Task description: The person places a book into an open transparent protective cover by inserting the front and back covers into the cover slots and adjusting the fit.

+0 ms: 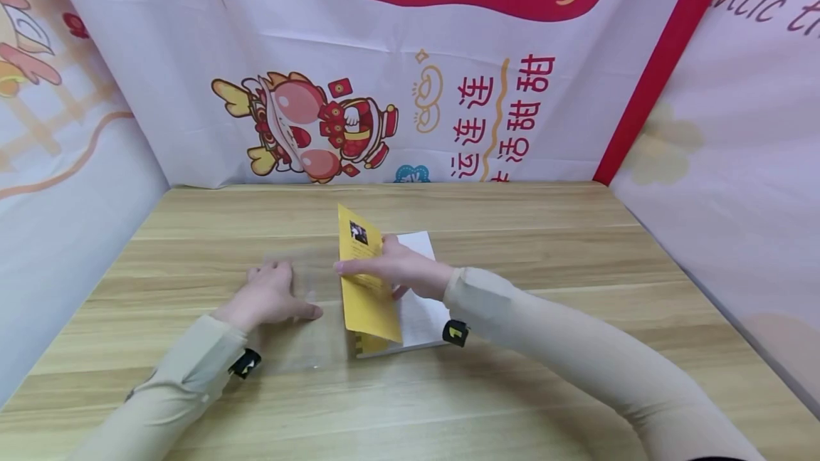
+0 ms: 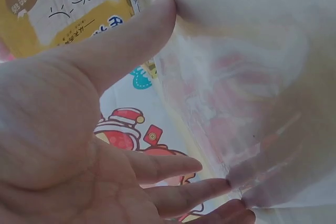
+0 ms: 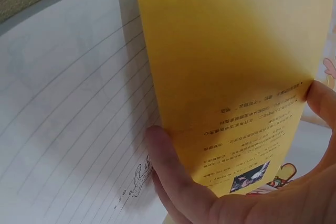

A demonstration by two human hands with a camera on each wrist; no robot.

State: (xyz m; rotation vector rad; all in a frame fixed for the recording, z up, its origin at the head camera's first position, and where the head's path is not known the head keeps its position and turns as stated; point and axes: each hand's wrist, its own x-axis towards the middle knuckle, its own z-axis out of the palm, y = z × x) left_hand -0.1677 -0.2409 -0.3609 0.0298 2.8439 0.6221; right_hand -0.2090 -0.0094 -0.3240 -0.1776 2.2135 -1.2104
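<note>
A book (image 1: pixel 424 322) with white pages lies on the table, its yellow cover flap (image 1: pixel 366 310) standing up on the left side. My right hand (image 1: pixel 413 267) holds that flap across its width, thumb at one edge and fingers at the other. In the right wrist view, the yellow flap (image 3: pixel 226 40) carries small print and a photo, beside a lined page (image 3: pixel 68 114). To the left, my left hand (image 1: pixel 272 296) rests on a clear plastic sheet (image 1: pixel 301 351), fingers spread. The left wrist view shows the fingertips touching the plastic (image 2: pixel 252 40) and part of the book's printed cover (image 2: pixel 31 24).
The light wooden table (image 1: pixel 224 404) runs back to a white hanging cloth (image 1: pixel 384 41) with red print and cartoon figures. Similar cloth stands at the left side (image 1: pixel 77 126) and the right side (image 1: pixel 724 183).
</note>
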